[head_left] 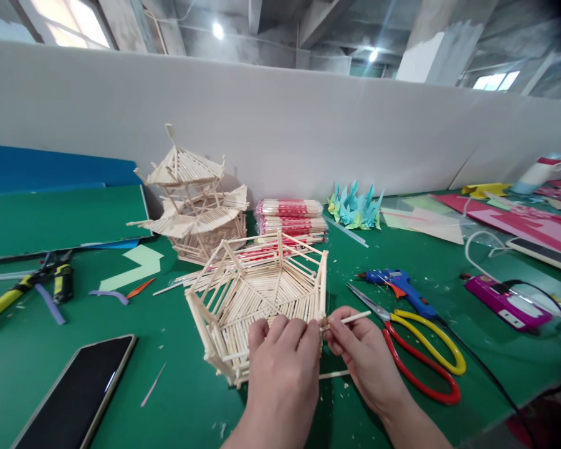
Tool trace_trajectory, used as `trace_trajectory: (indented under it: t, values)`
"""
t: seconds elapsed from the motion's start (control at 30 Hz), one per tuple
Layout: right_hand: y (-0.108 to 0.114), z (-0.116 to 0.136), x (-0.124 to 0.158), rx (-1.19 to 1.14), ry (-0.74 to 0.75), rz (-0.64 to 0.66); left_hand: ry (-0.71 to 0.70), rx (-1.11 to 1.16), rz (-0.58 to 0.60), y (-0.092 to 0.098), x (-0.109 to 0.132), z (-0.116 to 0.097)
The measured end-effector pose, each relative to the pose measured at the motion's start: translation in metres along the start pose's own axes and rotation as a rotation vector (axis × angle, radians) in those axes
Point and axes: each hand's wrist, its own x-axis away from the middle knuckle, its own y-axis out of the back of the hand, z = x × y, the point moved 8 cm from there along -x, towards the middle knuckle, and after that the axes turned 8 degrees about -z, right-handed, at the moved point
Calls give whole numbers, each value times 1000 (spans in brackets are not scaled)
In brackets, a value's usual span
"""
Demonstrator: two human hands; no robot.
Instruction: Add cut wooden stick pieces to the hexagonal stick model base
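A hexagonal frame of thin wooden sticks (257, 293) stands on the green table before me, its floor laid with sticks and its sides open. My left hand (283, 368) is curled over the frame's near right side, its fingertips partly hidden. At the frame's right corner, my right hand (367, 358) pinches a short wooden stick (358, 317) between thumb and fingers. That stick points to the right, its inner end close to the left fingers. Another stick (334, 375) lies low beside the frame, partly behind my right hand.
Behind stands a tiered stick pagoda (201, 218) beside wrapped stick bundles (290, 215) and a blue paper ornament (355, 206). Scissors (430, 362), a glue gun (402, 290) and a purple power strip (507, 302) lie right. A phone (77, 393) and pliers (32, 284) lie left.
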Motion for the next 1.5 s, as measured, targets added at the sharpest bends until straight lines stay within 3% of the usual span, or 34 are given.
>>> trace_trajectory:
  t: [1.5]
  values:
    - [-1,0,-2,-32,-20,10,17,14,-51,4,-5,0]
